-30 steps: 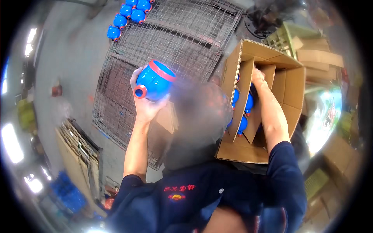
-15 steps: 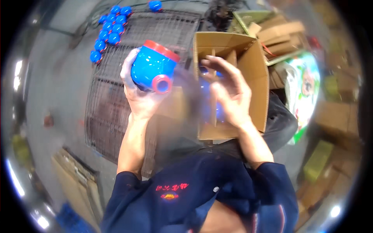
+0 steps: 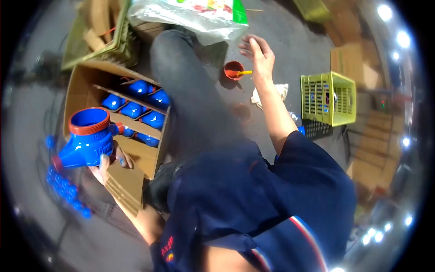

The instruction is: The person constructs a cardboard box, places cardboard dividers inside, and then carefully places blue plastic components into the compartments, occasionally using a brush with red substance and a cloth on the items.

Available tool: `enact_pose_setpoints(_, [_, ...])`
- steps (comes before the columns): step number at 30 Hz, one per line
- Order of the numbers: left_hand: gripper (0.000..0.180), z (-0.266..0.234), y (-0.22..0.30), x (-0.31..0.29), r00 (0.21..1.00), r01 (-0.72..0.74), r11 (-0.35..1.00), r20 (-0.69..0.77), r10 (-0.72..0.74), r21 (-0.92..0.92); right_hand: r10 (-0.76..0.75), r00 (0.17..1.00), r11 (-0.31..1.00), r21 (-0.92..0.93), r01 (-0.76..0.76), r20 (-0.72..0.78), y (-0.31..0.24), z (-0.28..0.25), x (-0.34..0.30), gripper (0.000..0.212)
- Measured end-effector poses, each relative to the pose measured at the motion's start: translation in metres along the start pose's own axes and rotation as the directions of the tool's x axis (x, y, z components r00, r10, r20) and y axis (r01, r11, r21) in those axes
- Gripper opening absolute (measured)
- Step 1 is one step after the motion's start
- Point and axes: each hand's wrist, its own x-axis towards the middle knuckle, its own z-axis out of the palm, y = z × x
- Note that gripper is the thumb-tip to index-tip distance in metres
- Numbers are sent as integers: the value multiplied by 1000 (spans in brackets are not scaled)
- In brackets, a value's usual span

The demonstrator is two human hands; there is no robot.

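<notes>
My left hand [image 3: 118, 157] grips a blue water meter body [image 3: 89, 147] from below and behind. Its round top with the red threaded rim faces up, and pipe stubs with red ends stick out at two sides. The meter is beside the cardboard box [image 3: 84, 88], over its near left part. Inside the box, several similar blue bodies [image 3: 131, 109] sit between cardboard dividers. Stretched out to the far right, my right hand [image 3: 260, 56] has its fingers apart and nothing visible in them. Closest to it is a small red bowl [image 3: 229, 66] with a yellow handle [image 3: 244, 72] sticking out.
More blue bodies [image 3: 65, 188] lie in a blurred group at the left. A yellow-green crate [image 3: 317, 97] stands on the floor at the right, near a white cloth [image 3: 281, 92]. A crate of cardboard scraps [image 3: 118, 50] and a plastic sack [image 3: 190, 20] are at the far side.
The view has swung to the right. My right hand has left the box and reached out near the red bowl. My left hand still holds the meter body, now turned rim up.
</notes>
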Motion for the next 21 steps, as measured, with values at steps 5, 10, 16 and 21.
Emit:
enact_pose_setpoints(5, [63,44,-41,33,973,25,996,229,-4,-90,643,634,764,296,-574,-431,193,-145,-24,36])
enact_pose_setpoints(10, [100,73,-43,45,989,-116,932,-48,141,343,763,486,642,405,-652,-427,290,-174,12,43])
enact_pose_setpoints(16, [83,140,-17,43,944,-218,818,-96,314,532,278,872,576,-656,-487,-403,277,-120,27,40])
enact_pose_setpoints(21, [97,183,-8,61,945,-278,723,46,324,632,57,862,744,-554,-373,-503,270,-142,6,29])
